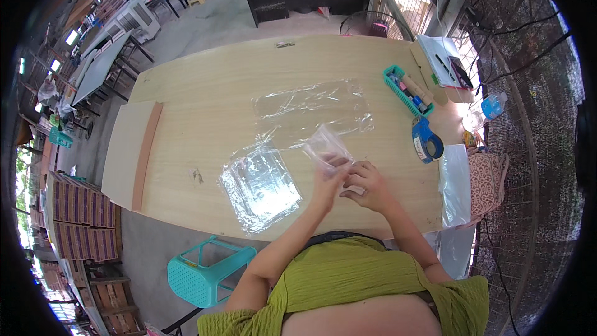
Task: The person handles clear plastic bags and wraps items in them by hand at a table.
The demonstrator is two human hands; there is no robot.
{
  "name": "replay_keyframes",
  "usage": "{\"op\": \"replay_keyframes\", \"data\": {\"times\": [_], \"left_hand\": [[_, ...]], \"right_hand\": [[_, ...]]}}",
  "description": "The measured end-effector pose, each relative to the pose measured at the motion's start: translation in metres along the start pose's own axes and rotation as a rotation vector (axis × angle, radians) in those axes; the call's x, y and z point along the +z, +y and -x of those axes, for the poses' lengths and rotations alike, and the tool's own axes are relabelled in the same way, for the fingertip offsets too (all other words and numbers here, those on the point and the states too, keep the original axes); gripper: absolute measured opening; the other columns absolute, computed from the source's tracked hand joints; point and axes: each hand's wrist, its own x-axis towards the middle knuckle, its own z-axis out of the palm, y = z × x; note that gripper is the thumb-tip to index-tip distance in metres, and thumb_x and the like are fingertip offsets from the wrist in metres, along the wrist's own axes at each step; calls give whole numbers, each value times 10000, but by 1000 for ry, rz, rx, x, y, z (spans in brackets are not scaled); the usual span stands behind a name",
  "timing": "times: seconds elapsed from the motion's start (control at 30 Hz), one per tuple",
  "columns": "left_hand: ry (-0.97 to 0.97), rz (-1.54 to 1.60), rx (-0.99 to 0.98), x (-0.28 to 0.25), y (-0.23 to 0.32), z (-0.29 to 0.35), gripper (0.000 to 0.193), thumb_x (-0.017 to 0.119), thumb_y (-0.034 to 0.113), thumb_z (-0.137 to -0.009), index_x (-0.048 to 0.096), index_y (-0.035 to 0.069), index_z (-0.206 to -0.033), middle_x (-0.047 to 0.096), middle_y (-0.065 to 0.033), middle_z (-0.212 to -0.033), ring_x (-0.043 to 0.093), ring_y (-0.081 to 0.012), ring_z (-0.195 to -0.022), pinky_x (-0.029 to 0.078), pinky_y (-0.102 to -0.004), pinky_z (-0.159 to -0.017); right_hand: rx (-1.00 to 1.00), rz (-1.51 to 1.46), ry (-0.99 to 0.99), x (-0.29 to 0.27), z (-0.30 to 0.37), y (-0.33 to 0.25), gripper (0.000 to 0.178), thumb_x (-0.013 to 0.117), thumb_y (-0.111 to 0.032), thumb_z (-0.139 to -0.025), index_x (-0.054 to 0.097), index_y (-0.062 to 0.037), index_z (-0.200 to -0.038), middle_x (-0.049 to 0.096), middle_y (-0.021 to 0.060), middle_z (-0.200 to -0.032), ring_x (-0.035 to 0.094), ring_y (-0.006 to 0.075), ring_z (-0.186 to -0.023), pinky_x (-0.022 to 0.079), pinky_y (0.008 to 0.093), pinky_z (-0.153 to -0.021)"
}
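From where I stand, the clear plastic bag [324, 142] is at the centre of the frame, above the surface [199, 84]. The left hand [331, 182] pinches its lower end, apparently to steady it; the right hand [369, 188] curls close beside, its grip undetermined. The shiny plastic stack [264, 186] lies lower left of the bag, presumably for easy reach. The blue tape dispenser [420, 132], at right, bears a white label; its print is illegible to me.

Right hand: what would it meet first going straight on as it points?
Likely the left hand, just ahead of the right hand; whether they already touch is unclear.
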Motion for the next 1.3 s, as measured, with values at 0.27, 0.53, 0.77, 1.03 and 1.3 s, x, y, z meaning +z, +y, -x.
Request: {"op": "replay_keyframes", "data": {"times": [0.27,0.53,0.77,1.03,1.3], "left_hand": [[-364,-88,-45,-32,57,0,286,650,121,-887,558,16,-1136,660,-70,-997,664,-183,-899,566,-334,-723],[154,-520,68,-84,90,0,239,549,175,-955,618,43,-1142,657,-22,-857,638,-100,-727,550,-256,-662],[269,-370,137,-119,120,8,272,523,223,-970,613,23,-1131,683,-76,-946,653,-145,-732,543,-283,-635],[308,-424,158,-136,137,13,167,650,254,-897,618,103,-961,621,16,-792,633,-98,-706,506,-248,-598],[330,-365,234,-142,143,17,131,646,206,-897,569,102,-921,602,23,-748,564,-62,-628,445,-228,-532]], "right_hand": [[769,-1277,8,12,3,67,464,774,-171,-767,573,-84,-1176,572,82,-1211,534,206,-1089,416,376,-963],[904,-1221,386,19,-11,62,57,680,-60,-841,654,-45,-890,626,19,-732,573,126,-585,457,266,-538],[782,-823,528,-30,-3,95,100,675,-123,-871,660,-25,-885,615,14,-703,526,81,-556,412,226,-512],[792,-709,559,-58,12,119,147,661,-138,-884,665,-7,-952,653,39,-754,541,79,-568,442,222,-532],[810,-756,621,-55,22,125,117,602,-93,-918,653,-38,-1007,639,18,-788,543,67,-595,425,207,-521]]}}
